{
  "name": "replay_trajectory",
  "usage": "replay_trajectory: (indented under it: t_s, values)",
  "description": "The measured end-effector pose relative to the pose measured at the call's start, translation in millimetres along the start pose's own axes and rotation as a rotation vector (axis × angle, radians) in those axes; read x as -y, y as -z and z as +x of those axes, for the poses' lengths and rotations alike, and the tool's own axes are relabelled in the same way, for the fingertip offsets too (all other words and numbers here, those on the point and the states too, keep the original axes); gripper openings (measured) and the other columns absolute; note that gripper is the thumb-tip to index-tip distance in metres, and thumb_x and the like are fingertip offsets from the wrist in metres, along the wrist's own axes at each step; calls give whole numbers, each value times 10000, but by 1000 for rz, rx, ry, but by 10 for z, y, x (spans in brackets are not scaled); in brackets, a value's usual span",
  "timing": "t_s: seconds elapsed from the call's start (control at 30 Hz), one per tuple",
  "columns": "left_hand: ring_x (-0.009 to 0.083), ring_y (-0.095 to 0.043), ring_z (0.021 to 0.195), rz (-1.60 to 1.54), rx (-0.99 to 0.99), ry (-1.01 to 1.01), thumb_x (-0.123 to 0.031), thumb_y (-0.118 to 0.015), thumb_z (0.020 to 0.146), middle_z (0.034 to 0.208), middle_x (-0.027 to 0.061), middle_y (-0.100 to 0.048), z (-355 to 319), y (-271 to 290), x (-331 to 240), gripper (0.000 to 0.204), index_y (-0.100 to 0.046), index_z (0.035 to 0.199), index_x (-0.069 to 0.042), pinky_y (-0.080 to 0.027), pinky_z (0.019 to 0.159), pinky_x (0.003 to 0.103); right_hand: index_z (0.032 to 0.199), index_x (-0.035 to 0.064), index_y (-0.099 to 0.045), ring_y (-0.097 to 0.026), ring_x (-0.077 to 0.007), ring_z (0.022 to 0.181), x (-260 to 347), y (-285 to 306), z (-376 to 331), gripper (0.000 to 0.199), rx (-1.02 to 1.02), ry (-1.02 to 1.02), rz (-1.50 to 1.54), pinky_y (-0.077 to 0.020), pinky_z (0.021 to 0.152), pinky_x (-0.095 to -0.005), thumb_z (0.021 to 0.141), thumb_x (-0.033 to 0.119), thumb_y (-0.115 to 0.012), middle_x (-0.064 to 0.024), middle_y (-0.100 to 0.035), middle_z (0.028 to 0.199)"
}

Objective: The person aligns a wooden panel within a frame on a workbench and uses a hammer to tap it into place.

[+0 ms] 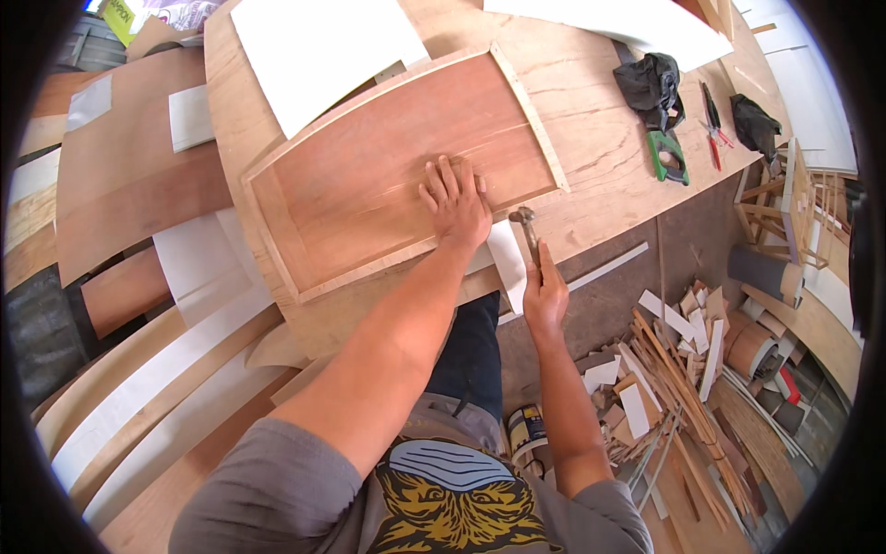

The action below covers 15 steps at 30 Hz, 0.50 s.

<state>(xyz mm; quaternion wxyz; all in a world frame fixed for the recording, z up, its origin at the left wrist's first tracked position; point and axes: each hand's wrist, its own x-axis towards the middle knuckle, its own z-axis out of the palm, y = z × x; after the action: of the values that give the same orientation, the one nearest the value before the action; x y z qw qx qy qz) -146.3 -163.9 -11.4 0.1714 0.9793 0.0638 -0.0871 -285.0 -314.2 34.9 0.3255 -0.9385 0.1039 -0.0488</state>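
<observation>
A shallow wooden panel point(360, 194) with a raised frame round its edges lies on the plywood worktable. My left hand point(457, 203) rests flat on the panel near its front edge, fingers spread. In my right hand point(546, 291) is a hammer point(523, 218), gripped by its handle, its metal head just off the panel's front right side. Part of the handle is hidden by my fingers. A white board point(507, 263) sticks out below the table's front edge, between my two hands.
On the table point(591, 217) lie white panels point(318, 55), a green-handled saw point(666, 157) partly under black plastic point(649, 88), and red-handled pliers point(713, 138). Wood offcuts point(678, 369) pile up on the floor at right. Sheets and curved strips point(138, 406) stand at left. A bucket point(528, 429) is near my legs.
</observation>
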Motion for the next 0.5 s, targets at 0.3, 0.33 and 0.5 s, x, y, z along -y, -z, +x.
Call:
replay_trajectory:
  t_s: [0.3,0.33,0.5]
  values:
    - [402,-528,1368,-446,-252,-55,-365,-638,1021,1394,201,-625,4,603,969,435,-637,1351,-81,-364,1169,569,1345,-31,-668,-583,-163,685,-256,-121,231,419,-6,-451,349,-519,644,-361,1007,204,-752,-99,-682,907]
    - [394,-581,1294,-375,-420,-4,-363,-679,998,1306,191,-671,-35,625,1376,420,-661,1305,-76,-398,1135,557,1335,-19,-664,-561,-142,657,-152,-134,425,420,-25,-591,547,-490,601,-356,1012,237,-744,-112,-698,916]
    - [409,-569,1308,53,-488,683,-465,-669,992,1365,209,-642,-580,865,3034,556,-640,1350,-41,-415,1128,530,1366,39,-641,-514,-99,595,-233,-183,1069,432,-144,-813,1008,-440,522,-324,1050,329,-688,-95,-712,1018]
